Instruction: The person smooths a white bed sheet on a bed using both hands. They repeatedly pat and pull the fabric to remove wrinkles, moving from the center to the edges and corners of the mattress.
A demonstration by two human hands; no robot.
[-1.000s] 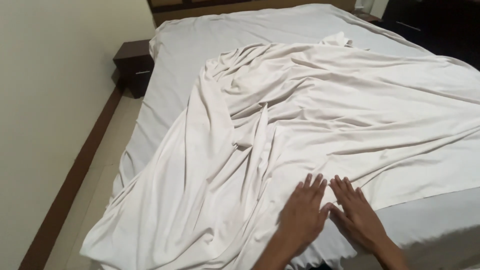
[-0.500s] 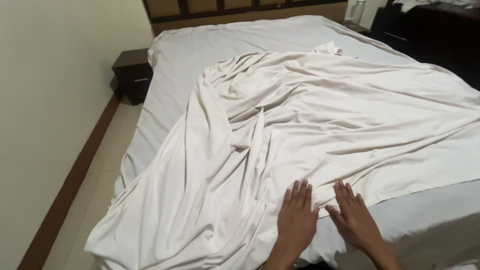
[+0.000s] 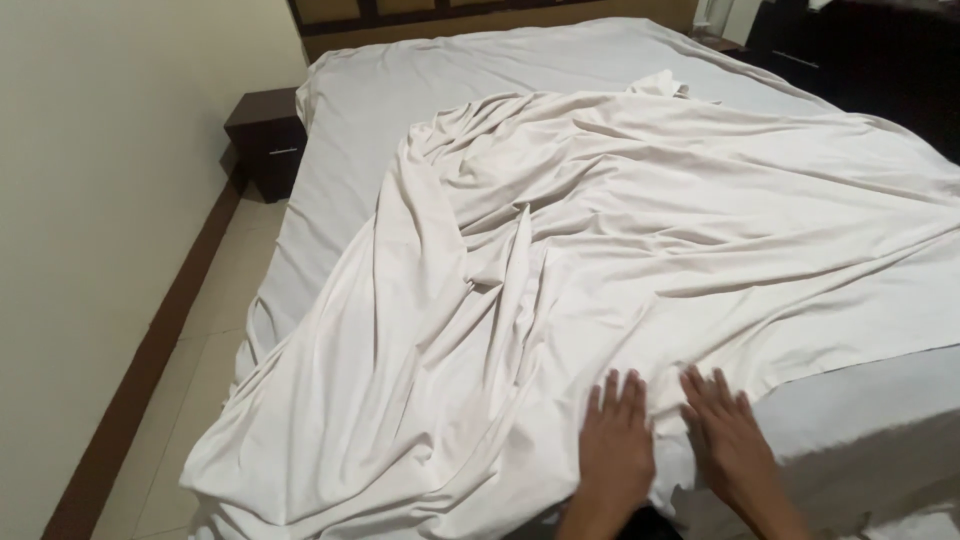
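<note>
**Both palms flat on a loose sheet**

Your left hand (image 3: 615, 445) and right hand (image 3: 730, 440) rest flat, fingers spread, on the cream sheet (image 3: 620, 250) near the bed (image 3: 420, 70) foot. It lies rumpled, draping off the left side. Likely light, soft and slippery; take it by its edge.

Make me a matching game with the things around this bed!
Things:
1. crumpled cream top sheet
2. dark wooden nightstand
3. left hand
4. right hand

Places:
A. flat on the sheet, nearer its hanging edge
B. by the wall, beside the bed's head
C. spread over the mattress, spilling off the side
D. flat on the sheet, nearer the bare mattress corner

Pairs: 1-C, 2-B, 3-A, 4-D
</note>
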